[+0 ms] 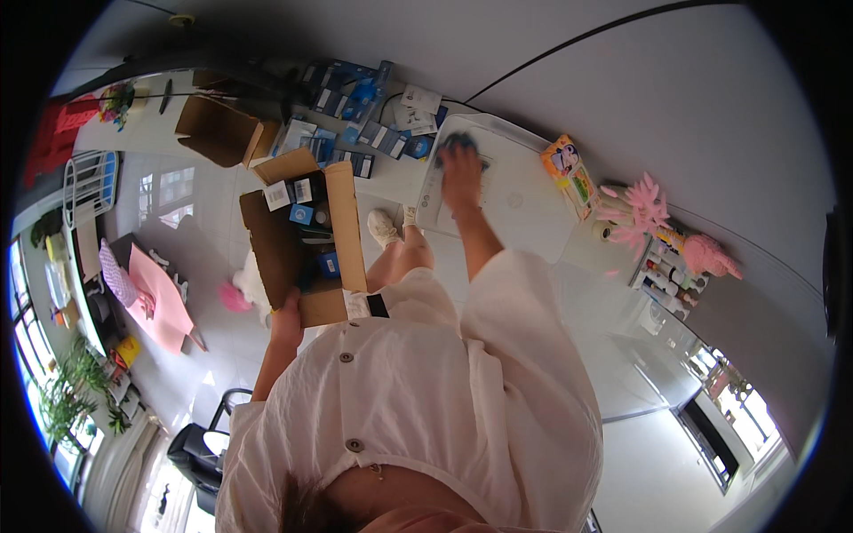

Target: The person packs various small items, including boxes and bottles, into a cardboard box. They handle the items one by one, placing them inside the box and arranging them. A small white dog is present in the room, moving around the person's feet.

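An open cardboard box (346, 230) is held against my body, tilted, by my left hand (288, 321) at its near left corner. Inside it lie several small boxes, among them a blue box (328, 264) and a dark box with a white label (277, 196), plus a round-capped container (322, 215). My right hand (461, 176) reaches out over a white printer (516, 200). Its fingers are closed over a dark blue item (460, 141) on the printer's top; the hand covers much of it and blur hides what it is.
Left of the printer, blue-and-white small boxes (383, 138) and printed papers (416, 110) crowd the white table. Another open cardboard box (216, 130) stands farther left. A pack of wipes (570, 174) and pink feathery decoration (636, 210) are at the right, by the wall.
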